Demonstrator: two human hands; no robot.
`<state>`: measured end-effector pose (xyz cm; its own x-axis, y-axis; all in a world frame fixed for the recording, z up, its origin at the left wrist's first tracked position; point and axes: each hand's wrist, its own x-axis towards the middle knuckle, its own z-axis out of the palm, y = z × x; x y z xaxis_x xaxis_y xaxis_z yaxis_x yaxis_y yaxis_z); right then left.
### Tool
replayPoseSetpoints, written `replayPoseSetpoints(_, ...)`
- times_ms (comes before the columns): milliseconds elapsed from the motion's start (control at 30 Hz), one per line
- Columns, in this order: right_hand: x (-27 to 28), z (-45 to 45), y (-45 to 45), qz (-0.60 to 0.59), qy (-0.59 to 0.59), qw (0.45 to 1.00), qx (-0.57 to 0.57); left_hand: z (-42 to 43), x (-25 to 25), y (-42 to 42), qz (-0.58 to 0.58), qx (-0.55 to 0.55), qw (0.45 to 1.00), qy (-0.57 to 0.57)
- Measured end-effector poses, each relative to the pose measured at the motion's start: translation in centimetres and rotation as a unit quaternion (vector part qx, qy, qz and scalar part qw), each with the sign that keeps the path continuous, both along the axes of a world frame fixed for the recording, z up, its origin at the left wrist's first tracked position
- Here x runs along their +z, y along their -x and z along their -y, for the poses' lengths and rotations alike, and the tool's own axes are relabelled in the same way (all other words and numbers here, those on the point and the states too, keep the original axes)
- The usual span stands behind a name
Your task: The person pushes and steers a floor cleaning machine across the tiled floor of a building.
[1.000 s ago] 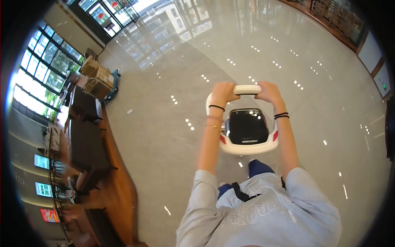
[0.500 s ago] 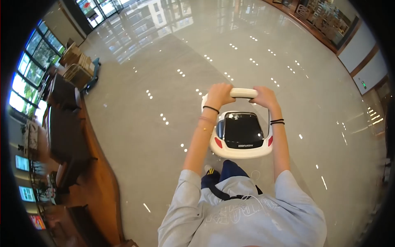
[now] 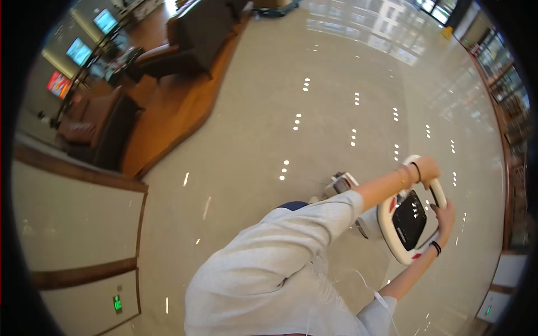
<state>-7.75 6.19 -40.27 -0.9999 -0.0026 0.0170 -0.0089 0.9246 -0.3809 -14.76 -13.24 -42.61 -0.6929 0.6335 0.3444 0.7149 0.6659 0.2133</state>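
Observation:
In the head view, both of my hands are on the looped white handle (image 3: 440, 195) of a wheeled-looking white machine whose kind I cannot tell. My left hand (image 3: 429, 170) is closed around the far bend of the loop. Lower down the same bar, my right hand (image 3: 444, 215) wraps its fingers round it. Inside the loop lies a glossy black panel (image 3: 409, 220), with red patches at the corners of the white frame. A white and dark part (image 3: 341, 182) shows beyond my left forearm. My arms and the frame hide most of the machine's base.
Glossy tiled floor (image 3: 269, 134) surrounds me. On the left, a raised wooden platform (image 3: 168, 120) carries dark armchairs (image 3: 190, 39). A pale panelled wall (image 3: 78, 218) stands near left. Shelving (image 3: 513, 106) lines the right, and a yellow floor sign (image 3: 446, 32) is far off.
The machine and both hands have swung to the right of the view, and the handle is now tilted. The view has turned, bringing the platform and wall closer on the left.

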Motion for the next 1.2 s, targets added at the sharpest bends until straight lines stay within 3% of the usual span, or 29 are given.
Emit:
replayPoseSetpoints(233,1.2,-0.5,-4.3,-0.016,0.023,0.994,-0.101,-1.8,3.7,-0.1,-0.02,-0.106,0.993,0.045)
replayPoseSetpoints(267,-0.1,-1.6,-5.1,-0.11,-0.042,0.988,-0.103,-2.2,4.1,0.0,-0.023,-0.128,0.991,0.041)
replayPoseSetpoints(400,3.1,3.0,-7.7,-0.145,-0.115,0.961,-0.207,-0.2,7.5,0.1,-0.08,-0.2,0.976,0.034)
replayPoseSetpoints(433,5.5,4.8,-7.4,-0.003,-0.08,0.964,-0.255,0.5,8.7,0.6,-0.064,-0.204,0.975,0.058)
replayPoseSetpoints(500,7.2,7.2,-6.7,-0.047,-0.021,0.972,-0.229,2.6,11.5,1.1,-0.024,-0.219,0.971,0.091)
replayPoseSetpoints(533,9.3,9.0,-5.5,-0.042,-0.017,0.973,-0.225,3.0,11.7,3.2,-0.013,-0.24,0.967,0.087)
replayPoseSetpoints(567,8.0,8.8,-3.5,-0.12,-0.065,0.968,-0.211,3.3,11.9,5.0,0.019,-0.236,0.969,0.075)
replayPoseSetpoints(600,9.1,9.7,-2.4,-0.099,-0.056,0.97,-0.215,3.8,12.4,6.0,0.046,-0.225,0.97,0.082)
replayPoseSetpoints(700,10.1,12.2,0.7,-0.107,-0.077,0.961,-0.244,6.2,13.3,8.7,-0.038,-0.204,0.975,0.083)
replayPoseSetpoints(767,11.2,12.6,1.1,-0.105,-0.083,0.957,-0.258,6.5,16.0,8.3,0.003,-0.202,0.978,0.062)
replayPoseSetpoints(833,12.3,12.9,-0.5,-0.124,-0.096,0.939,-0.305,7.3,13.4,6.7,-0.066,-0.199,0.978,0.012)
replayPoseSetpoints(900,11.9,13.9,-3.0,-0.106,-0.083,0.954,-0.266,7.7,14.7,4.8,-0.013,-0.211,0.976,0.049)
replayPoseSetpoints(933,11.7,14.0,-3.5,-0.132,-0.082,0.947,-0.28,7.7,15.0,4.4,-0.022,-0.25,0.966,0.062)
replayPoseSetpoints(1000,10.2,13.0,-3.0,-0.142,-0.085,0.938,-0.305,7.1,15.4,4.0,0.01,-0.225,0.974,0.035)
replayPoseSetpoints(1067,8.4,14.4,-5.3,-0.158,-0.11,0.938,-0.289,8.4,13.1,2.5,-0.011,-0.231,0.972,0.041)
replayPoseSetpoints(1200,9.4,14.4,-6.5,-0.148,-0.132,0.93,-0.311,7.9,13.3,1.3,-0.009,-0.266,0.963,0.034)
